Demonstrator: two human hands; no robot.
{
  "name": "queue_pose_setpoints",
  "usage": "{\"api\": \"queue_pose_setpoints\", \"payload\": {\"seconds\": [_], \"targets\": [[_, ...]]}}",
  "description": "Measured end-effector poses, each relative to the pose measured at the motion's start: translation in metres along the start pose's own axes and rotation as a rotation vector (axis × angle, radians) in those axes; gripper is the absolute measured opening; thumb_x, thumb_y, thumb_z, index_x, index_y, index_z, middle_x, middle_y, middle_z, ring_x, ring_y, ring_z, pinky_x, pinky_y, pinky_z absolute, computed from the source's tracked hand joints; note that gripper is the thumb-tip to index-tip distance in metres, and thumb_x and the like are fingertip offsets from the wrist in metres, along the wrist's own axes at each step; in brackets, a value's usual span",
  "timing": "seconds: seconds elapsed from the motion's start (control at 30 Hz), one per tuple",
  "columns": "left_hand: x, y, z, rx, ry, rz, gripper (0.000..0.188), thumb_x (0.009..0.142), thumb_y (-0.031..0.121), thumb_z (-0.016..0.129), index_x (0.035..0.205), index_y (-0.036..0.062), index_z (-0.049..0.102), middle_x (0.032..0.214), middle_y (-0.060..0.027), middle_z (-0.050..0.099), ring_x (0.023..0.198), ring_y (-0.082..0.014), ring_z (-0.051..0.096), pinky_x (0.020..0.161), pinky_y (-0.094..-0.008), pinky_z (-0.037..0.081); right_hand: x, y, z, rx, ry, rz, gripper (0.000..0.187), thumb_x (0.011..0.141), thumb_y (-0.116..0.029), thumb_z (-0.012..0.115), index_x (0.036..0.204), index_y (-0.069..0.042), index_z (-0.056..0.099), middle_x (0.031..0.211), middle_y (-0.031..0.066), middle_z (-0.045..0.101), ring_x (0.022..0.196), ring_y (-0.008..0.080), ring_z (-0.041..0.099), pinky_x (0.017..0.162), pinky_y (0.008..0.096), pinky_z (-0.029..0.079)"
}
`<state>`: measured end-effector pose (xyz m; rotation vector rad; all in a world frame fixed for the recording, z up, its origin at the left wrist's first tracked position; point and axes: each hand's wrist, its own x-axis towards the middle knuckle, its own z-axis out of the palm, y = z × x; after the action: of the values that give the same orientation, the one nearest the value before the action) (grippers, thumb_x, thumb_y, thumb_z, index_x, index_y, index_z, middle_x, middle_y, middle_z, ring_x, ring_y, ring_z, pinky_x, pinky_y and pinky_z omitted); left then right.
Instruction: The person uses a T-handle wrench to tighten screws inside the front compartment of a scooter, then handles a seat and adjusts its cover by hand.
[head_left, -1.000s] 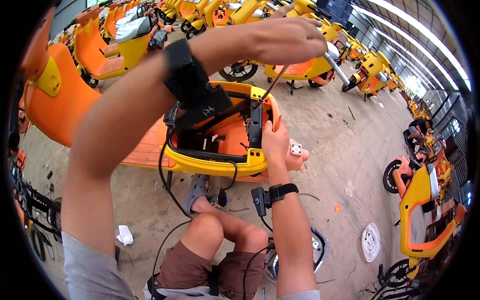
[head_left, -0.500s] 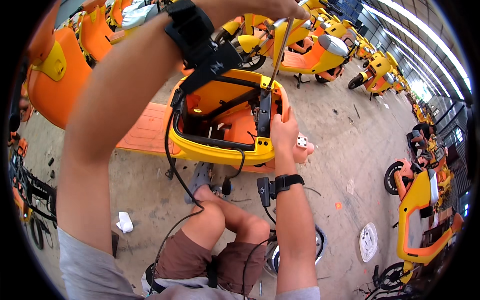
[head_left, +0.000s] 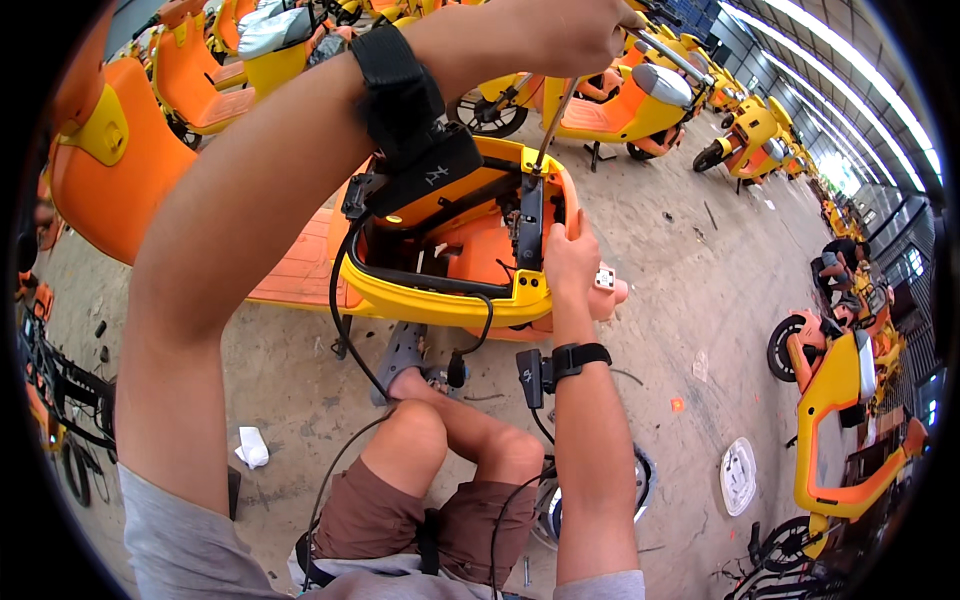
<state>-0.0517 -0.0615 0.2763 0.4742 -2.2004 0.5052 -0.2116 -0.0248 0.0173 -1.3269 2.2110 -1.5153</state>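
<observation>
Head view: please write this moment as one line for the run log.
left hand: grips long-shafted wrench | wrench tip: at rim corner of yellow-orange scooter body | right hand: touches scooter body's outer edge

The person is wearing a pale grey short-sleeved shirt, its left sleeve (head_left: 185, 540) showing at the lower left of the frame and its right sleeve (head_left: 602, 588) at the bottom edge, right of centre. Brown shorts (head_left: 362, 515) are covering the thighs at bottom centre, with a dark strap (head_left: 430, 545) hanging between the legs. A grey clog (head_left: 402, 352) is showing just below the middle. Each wrist is carrying a black band, the left one (head_left: 390, 60) near the top, the right one (head_left: 588, 358) right of centre. A black box (head_left: 430, 175) bearing a white mark is sitting beside the left band; a smaller black box (head_left: 530, 378) is trailing a thin cable (head_left: 541, 428) from the right.
</observation>
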Motion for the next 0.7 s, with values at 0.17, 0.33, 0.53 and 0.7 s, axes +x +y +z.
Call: {"api": "queue_pose_setpoints", "payload": {"seconds": [0.17,0.33,0.53,0.7], "targets": [[0.006,-0.002,-0.003,-0.452,-0.200,-0.199,0.036,0.100,0.024,0.050,0.104,-0.0052,0.071,0.094,-0.0217,0.070,0.098,-0.0331,0.066,0.087,-0.0452,0.049,-0.001,-0.003,-0.006,0.005,-0.006,0.023,0.060,0.087,-0.021,0.057,0.141,0.003,0.055,0.128,0.0277,0.065,0.118,0.0407,0.063,0.102,0.0430,0.048],[0.019,0.014,0.034,-0.378,0.411,-0.283,0.043,0.095,0.033,0.065,0.106,-0.0079,0.071,0.092,-0.0219,0.070,0.093,-0.0336,0.067,0.086,-0.0439,0.051,-0.001,0.002,0.002,0.034,0.001,-0.011,0.060,0.086,-0.021,0.057,0.141,0.002,0.055,0.128,0.0277,0.065,0.118,0.0406,0.063,0.103,0.0432,0.048],[0.030,-0.013,-0.014,-0.466,-0.375,-0.539,0.065,0.093,0.034,0.069,0.138,-0.0102,0.051,0.121,-0.0300,0.067,0.108,-0.0333,0.067,0.091,-0.0414,0.054,-0.002,-0.005,-0.003,0.015,-0.020,0.030,0.059,0.086,-0.022,0.058,0.140,0.002,0.057,0.129,0.0273,0.064,0.119,0.0411,0.062,0.103,0.0442,0.048],[0.038,-0.021,-0.012,-0.182,-0.482,-0.274,0.033,0.101,0.019,0.056,0.125,-0.0042,0.059,0.114,-0.0237,0.069,0.101,-0.0336,0.067,0.087,-0.0425,0.053,0.000,0.001,0.000,0.003,0.026,0.003,0.058,0.086,-0.022,0.059,0.140,0.001,0.057,0.128,0.0259,0.065,0.117,0.0410,0.063,0.101,0.0452,0.049]]}}
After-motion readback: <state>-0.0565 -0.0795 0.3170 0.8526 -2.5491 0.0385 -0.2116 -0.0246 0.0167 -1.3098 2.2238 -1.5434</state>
